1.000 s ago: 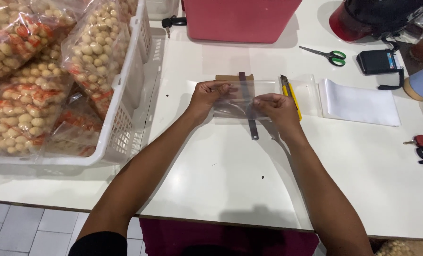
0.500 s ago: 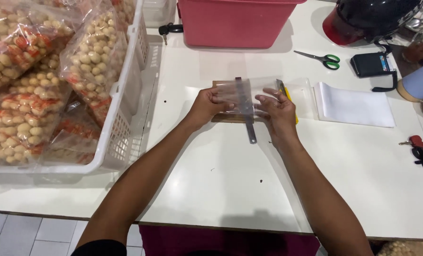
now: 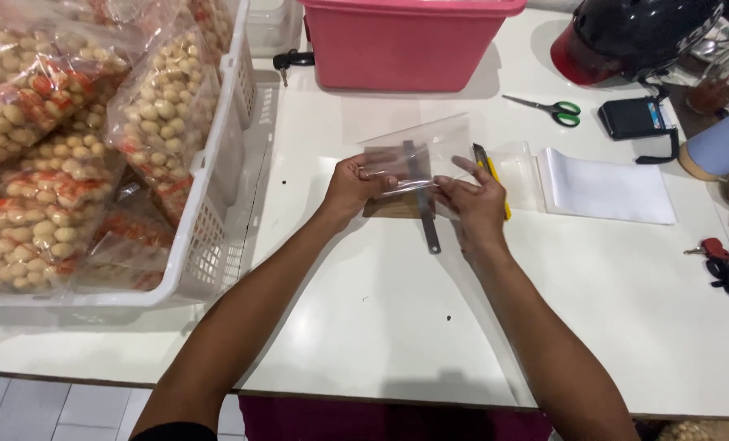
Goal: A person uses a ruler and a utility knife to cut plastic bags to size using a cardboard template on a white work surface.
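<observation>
Both hands hold one clear plastic bag [image 3: 426, 147] just above the white table [image 3: 381, 327]. My left hand [image 3: 354, 184] pinches its left lower edge and my right hand [image 3: 472, 202] pinches its right lower edge. Below the bag lie a small brown board [image 3: 390, 207] and a grey metal ruler [image 3: 430, 230] that reaches toward me. A yellow utility knife [image 3: 495, 171] lies right beside my right hand.
A white basket [image 3: 209, 220] at left holds several bags of round nut snacks [image 3: 46, 196]. A pink tub [image 3: 405, 45] stands at the back. Green-handled scissors [image 3: 556, 109], a black pouch [image 3: 635, 119], a dark helmet [image 3: 634, 33], white sheets [image 3: 605, 188] and keys [image 3: 728, 265] lie to the right.
Both hands have lifted the plastic bag off the board and tilted it up. The view has shifted a little toward the table's back.
</observation>
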